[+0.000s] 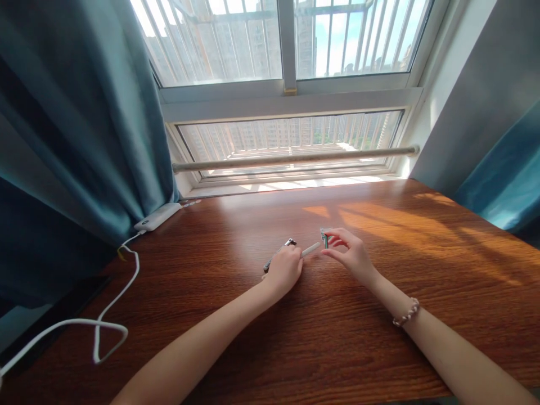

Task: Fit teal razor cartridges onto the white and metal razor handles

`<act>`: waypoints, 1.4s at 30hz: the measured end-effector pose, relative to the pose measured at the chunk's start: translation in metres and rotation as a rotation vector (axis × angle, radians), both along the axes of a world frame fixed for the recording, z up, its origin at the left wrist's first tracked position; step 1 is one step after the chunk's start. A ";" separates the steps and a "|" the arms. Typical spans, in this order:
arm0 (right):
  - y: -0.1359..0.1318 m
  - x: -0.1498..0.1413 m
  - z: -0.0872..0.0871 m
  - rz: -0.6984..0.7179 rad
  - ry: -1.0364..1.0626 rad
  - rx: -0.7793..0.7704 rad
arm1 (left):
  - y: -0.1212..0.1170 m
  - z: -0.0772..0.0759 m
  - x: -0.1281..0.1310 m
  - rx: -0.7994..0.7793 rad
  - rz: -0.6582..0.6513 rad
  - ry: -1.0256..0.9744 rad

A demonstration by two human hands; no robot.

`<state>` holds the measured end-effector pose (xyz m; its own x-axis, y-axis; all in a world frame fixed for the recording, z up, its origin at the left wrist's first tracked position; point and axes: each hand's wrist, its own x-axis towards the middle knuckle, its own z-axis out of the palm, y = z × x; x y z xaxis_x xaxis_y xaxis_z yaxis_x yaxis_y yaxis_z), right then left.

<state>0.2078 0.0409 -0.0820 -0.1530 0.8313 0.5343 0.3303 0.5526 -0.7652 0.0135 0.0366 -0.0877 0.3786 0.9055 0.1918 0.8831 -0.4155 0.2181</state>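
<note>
Pale stick: slim, whitish, straight, blunt end. Small green-and-silver piece: green strip upright, greyish top, details too small. Dark tool: long, narrow, shiny silver at one end, middle covered by hand.

Left hand closed, fingers curled round pale stick; stick pokes out on thumb side, slanting toward right hand. Dark tool runs under/behind same hand, both ends showing; can't tell if gripped or just lying there. Right hand pinching green-and-silver piece between thumb and fingertips, just beyond stick's free end; touching or not, can't tell.

All three at or over mid surface, closer to far window-side edge than near edge, well in from left and right edges. White power strip at far left corner. Markings on handled items too small to read.
</note>
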 end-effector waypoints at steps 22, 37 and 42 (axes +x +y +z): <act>-0.021 -0.001 0.001 0.024 -0.372 0.370 | -0.004 0.004 0.002 -0.421 -0.221 -0.764; -0.024 -0.005 -0.004 0.085 -0.418 0.393 | -0.006 0.004 0.004 -1.351 -0.213 -1.511; -0.029 -0.010 0.004 0.070 -0.325 0.299 | -0.006 0.004 0.004 -1.250 -0.299 -1.665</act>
